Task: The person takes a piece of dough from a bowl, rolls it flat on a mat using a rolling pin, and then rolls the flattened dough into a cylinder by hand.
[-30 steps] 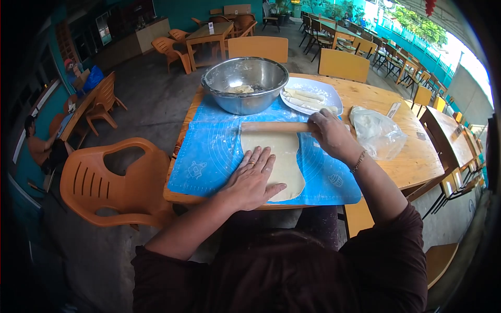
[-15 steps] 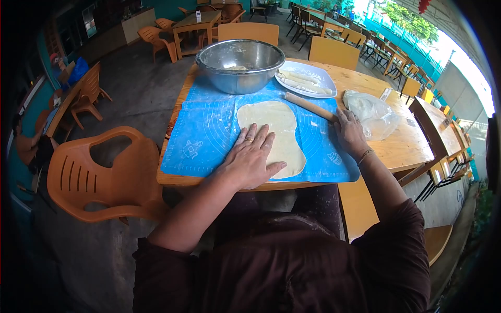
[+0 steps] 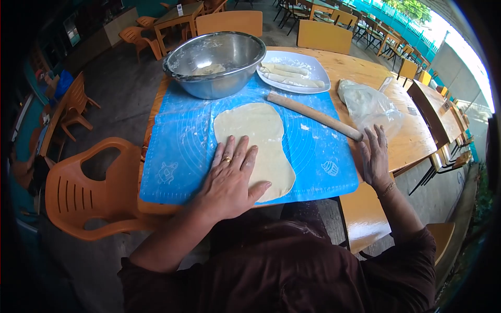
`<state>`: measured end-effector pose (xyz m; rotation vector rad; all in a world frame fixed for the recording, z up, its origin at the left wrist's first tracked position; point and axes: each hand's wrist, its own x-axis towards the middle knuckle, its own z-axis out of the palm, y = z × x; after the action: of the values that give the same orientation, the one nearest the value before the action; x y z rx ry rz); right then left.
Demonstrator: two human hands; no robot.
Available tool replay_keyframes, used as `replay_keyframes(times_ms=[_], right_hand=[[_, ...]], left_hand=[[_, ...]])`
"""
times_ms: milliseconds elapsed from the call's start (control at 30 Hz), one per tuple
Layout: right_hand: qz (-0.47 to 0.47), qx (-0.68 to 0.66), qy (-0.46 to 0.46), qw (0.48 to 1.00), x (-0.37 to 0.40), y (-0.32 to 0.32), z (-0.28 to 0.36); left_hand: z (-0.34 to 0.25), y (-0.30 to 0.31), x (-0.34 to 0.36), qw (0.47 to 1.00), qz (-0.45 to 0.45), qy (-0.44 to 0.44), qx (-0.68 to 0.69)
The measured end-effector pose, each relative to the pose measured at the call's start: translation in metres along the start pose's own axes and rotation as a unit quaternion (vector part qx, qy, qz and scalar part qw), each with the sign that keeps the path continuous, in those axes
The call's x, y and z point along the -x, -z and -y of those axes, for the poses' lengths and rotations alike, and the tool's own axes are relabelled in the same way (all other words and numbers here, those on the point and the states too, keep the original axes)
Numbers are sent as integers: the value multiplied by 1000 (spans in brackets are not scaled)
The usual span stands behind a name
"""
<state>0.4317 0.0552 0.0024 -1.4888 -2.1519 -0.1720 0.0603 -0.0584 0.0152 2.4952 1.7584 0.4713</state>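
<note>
"On the blue mat [image 3: 177,138], what lies under the left hand [image 3: 225,180]?"

"A flat sheet of dough [image 3: 253,125], long and uneven at the edges, near the middle of the mat. The palm is down on its near left part."

"And the fingers of that hand?"

"Straight out and a little apart, with the thumb spread wide over the dough. They press flat and grip nothing. A ring [image 3: 226,158] shows on one of them."

"What about the right hand [image 3: 373,155]?"

"Raised at the right edge of the mat, fingers long and loosely parted, holding nothing. It is just beside the near end of the rolling pin [image 3: 314,116]; I can't tell whether they touch."

"Where does the pin lie?"

"Slantwise on the mat, to the right of the dough and apart from it."

"Anything farther back?"

"A metal bowl [image 3: 216,87] at the far left, with some dough inside. Next to it, a white plate [image 3: 319,68] with dough rolls [image 3: 292,81]. Right of that, a clear plastic bag [image 3: 365,101] on the wooden table [image 3: 412,130]."
</note>
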Motion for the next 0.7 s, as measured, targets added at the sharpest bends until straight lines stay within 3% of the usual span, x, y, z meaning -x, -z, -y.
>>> replay_keyframes(times_ms=[67, 133, 167, 233, 400, 500, 700], right_hand=[[28, 25, 14, 999, -3, -1, 0], [68, 2, 48, 997, -4, 0, 0], [118, 18, 38, 992, -6, 2, -3], [155, -4, 19, 988, -9, 9, 1], [215, -69, -35, 973, -6, 10, -6], [226, -77, -85, 967, -11, 10, -6], [237, -87, -98, 963, -13, 10, -3]], left_hand=[[-3, 4, 0, 999, 18, 24, -14], [2, 4, 1, 991, -43, 123, 41], [6, 3, 3, 991, -30, 123, 44], [13, 5, 5, 966, -64, 173, 183], [10, 13, 2, 966, -2, 181, 182], [11, 11, 0, 968, -34, 181, 170], [8, 14, 0, 959, -12, 217, 183]])
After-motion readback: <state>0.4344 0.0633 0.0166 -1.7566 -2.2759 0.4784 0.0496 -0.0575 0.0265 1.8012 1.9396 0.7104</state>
